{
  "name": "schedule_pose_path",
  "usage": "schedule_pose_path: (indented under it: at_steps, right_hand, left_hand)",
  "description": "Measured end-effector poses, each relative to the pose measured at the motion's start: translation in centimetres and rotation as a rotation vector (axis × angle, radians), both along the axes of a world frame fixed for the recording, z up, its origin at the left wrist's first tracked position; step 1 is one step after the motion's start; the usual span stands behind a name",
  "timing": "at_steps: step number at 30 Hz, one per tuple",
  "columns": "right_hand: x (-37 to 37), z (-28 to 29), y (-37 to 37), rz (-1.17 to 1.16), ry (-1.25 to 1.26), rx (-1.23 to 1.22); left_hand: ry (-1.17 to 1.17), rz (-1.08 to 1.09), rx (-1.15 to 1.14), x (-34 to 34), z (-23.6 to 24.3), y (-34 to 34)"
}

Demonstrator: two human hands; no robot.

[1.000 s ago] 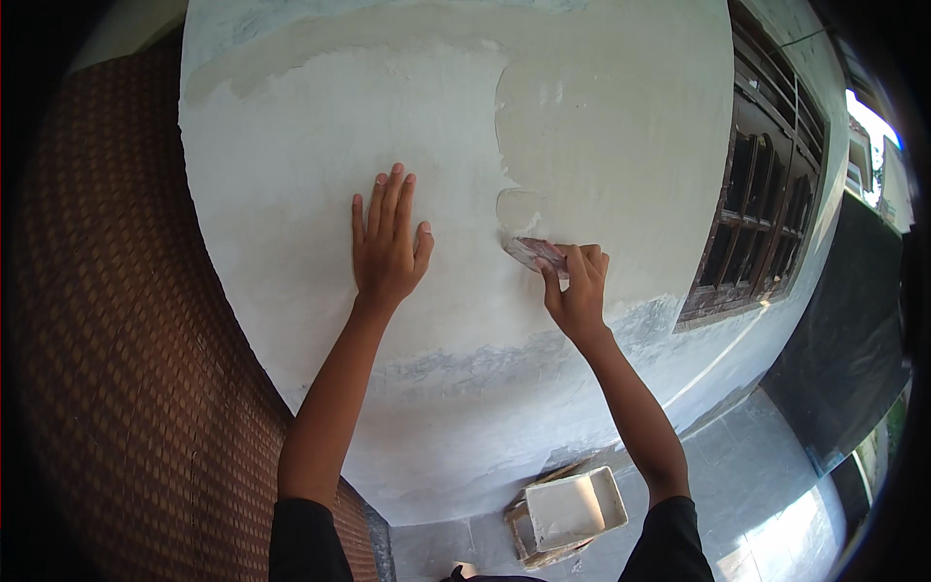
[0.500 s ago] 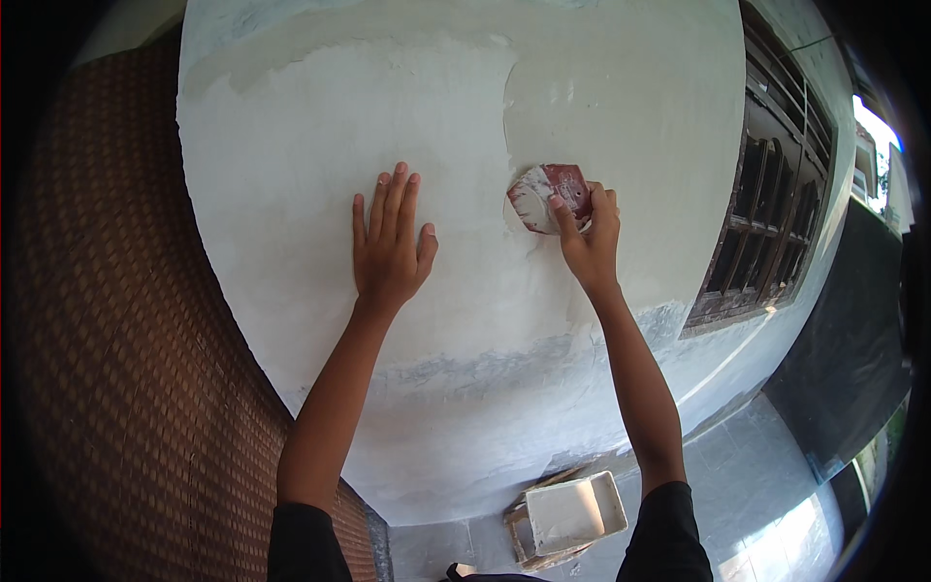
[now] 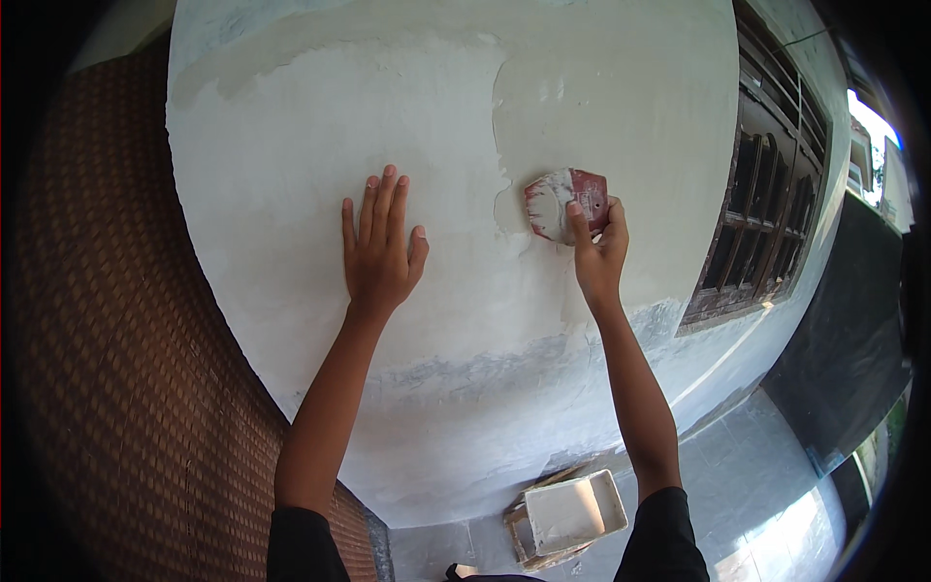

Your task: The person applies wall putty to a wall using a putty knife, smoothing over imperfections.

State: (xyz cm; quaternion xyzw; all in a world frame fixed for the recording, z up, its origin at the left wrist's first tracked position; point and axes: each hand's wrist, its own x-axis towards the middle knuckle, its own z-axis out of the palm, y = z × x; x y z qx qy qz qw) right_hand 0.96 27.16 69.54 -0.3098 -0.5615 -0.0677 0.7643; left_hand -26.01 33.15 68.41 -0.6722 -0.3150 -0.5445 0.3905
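My left hand [image 3: 381,250] lies flat on the pale wall [image 3: 320,126], fingers stretched upward and thumb out to the side. In my right hand [image 3: 601,254] is a dark red, flat filler spreader [image 3: 589,192], pinched with the thumb on its near face. White paste coats the spreader's left half. It is at the wall, just right of the ragged edge of a smooth patch of filler [image 3: 498,126]. Whether its far edge touches the wall, I cannot tell.
Below, on the grey tiled floor [image 3: 727,466], a rectangular tub [image 3: 609,500] holding pale paste rests on a wooden support. A dark wooden window [image 3: 756,213] is set in the wall at right. A brown woven panel [image 3: 116,320] stands along the left.
My right hand has moved a little to the right with the spreader, away from the filler edge. The left hand stays flat on the wall; the view has shifted slightly.
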Motion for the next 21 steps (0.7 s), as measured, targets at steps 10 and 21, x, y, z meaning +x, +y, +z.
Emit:
schedule_pose_path:
  at_steps: [10,21]
  right_hand:
    - [5.8,1.4,0.6,-0.142,0.252,0.083]
    - [-1.0,2.3,-1.3,-0.242,-0.457,0.005]
  left_hand:
    - [-0.001,-0.008,-0.001,0.2,0.0,0.0]
    - [-0.007,0.012,0.005,0.0,0.0,0.0]
